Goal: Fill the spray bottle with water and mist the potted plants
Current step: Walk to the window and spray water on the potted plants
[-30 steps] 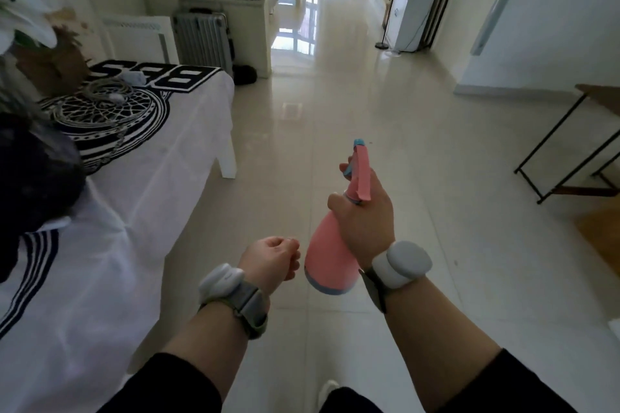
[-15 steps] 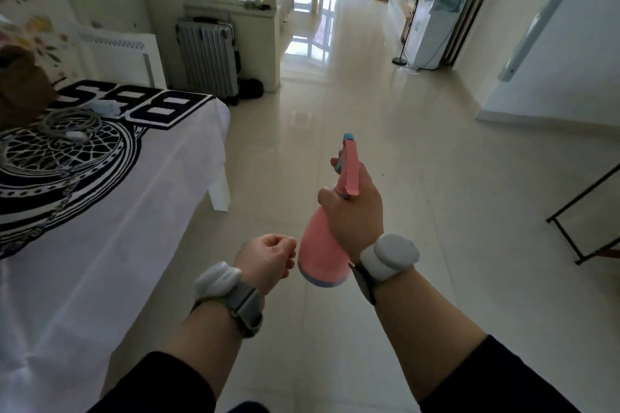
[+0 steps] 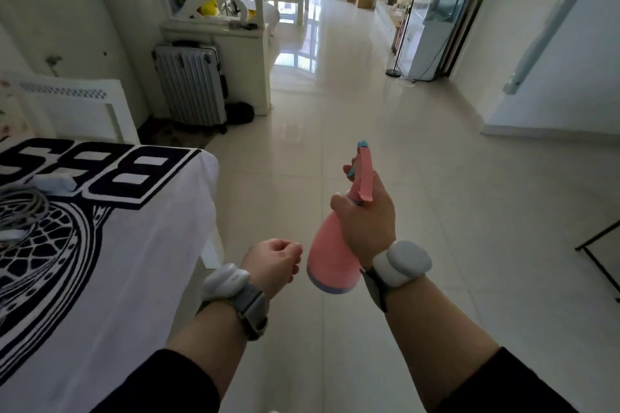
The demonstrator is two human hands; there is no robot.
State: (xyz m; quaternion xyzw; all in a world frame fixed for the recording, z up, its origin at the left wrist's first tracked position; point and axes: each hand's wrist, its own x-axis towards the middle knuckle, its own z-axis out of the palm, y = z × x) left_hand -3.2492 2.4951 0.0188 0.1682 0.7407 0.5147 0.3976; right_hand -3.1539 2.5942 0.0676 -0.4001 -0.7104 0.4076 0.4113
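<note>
— What are you seeing nearest to you?

— Your dark sleeves are getting cut off by the bottom edge. Your left hand [image 3: 273, 263] is curling into a loose fist with nothing in it, hanging just beside the base of the spray bottle [image 3: 330, 251] without touching it. Your right hand [image 3: 364, 218] is wrapping around the bottle's neck, so its fingers are mostly hiding behind the pink body; only one fingertip is peeking out by the trigger.

— And the bottle itself?

— It is looking like smooth pink plastic, rounded and wide at the base with a pale blue rim, narrowing to a flat pink spray head with a blue tip. It is tilting, nozzle pointing away from you. Whether it is holding water, you cannot tell.

— What is lying around you?

— On your left a table [image 3: 100, 278] under a white cloth with bold black print is running out of view; its corner is sitting close to your left wrist. A coiled cable [image 3: 20, 208] on it is only partly showing. Ahead, glossy pale floor tiles [image 3: 335, 117] are stretching open and wide. A ribbed grey suitcase [image 3: 189, 84] is standing against a white divider farther back. On the right, a black metal frame [image 3: 600, 251] is being clipped by the edge.
</note>
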